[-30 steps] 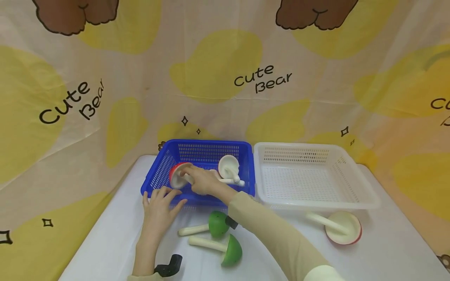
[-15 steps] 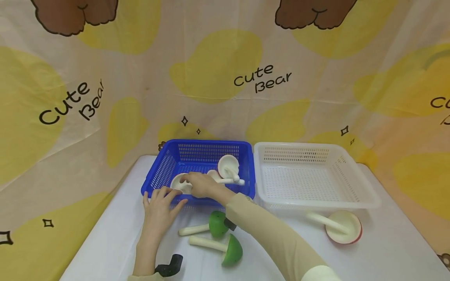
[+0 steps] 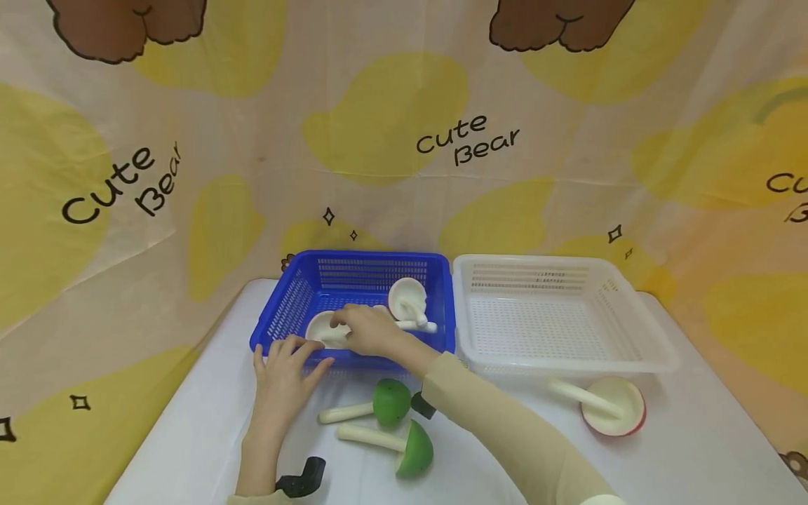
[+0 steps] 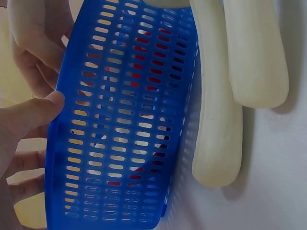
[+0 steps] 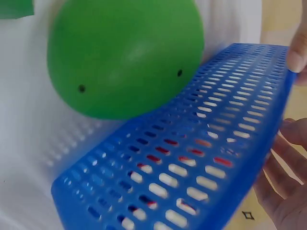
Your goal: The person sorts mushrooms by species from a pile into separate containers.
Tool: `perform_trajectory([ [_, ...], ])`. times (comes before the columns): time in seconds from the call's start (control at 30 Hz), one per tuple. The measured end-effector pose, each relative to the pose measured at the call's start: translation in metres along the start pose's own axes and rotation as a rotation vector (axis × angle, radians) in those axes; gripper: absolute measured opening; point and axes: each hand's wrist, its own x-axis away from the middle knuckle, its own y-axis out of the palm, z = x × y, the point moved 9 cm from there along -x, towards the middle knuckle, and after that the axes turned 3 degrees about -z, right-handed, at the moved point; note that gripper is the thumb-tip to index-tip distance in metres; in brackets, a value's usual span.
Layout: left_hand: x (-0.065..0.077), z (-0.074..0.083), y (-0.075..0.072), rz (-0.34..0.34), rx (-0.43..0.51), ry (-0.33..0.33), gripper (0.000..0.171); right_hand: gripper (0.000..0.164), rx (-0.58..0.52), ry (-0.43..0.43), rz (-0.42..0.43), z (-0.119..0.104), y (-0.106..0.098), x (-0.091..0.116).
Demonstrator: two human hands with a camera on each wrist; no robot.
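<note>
A blue basket (image 3: 379,255) holds several toy mushrooms with pale stems. My left hand (image 3: 280,382) holds its front rim at the left, the thumb (image 4: 50,103) outside and the fingers reaching behind the rim in the left wrist view. Inside the basket, my right hand (image 3: 372,333) hovers close over a mushroom (image 3: 320,330) whose hollow cream underside faces up. Its fingers are loosely bent, and nothing shows between them in the right wrist view. Another mushroom (image 3: 404,298) leans at the basket's right side. Red shows through the basket wall (image 5: 192,167).
A white basket (image 3: 568,366) stands right beside the blue one. Two green-capped mushrooms (image 3: 416,452) lie on the white table (image 3: 480,463) in front, under the right forearm. One red-edged mushroom (image 3: 621,400) lies before the white basket. A printed cloth (image 3: 379,126) hangs behind.
My right hand has lowered the red mushroom to the basket's bottom, cap underside up, and has drawn slightly right off it. The left hand stays at the rim.
</note>
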Motion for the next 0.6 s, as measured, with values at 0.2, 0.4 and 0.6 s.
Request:
perform_trajectory([
  [0.2, 0.000, 0.000, 0.001, -0.010, 0.008, 0.001, 0.027, 0.031, -0.034, -0.019, 0.033, 0.005, -0.016, 0.020],
  [0.4, 0.000, 0.000, -0.001, -0.017, 0.014, -0.005, 0.028, 0.030, -0.054, -0.035, 0.085, 0.009, -0.031, 0.038],
  [0.6, -0.001, 0.000, 0.001, -0.041, 0.017, -0.019, 0.028, 0.029, -0.078, -0.021, 0.138, 0.019, -0.044, 0.061],
])
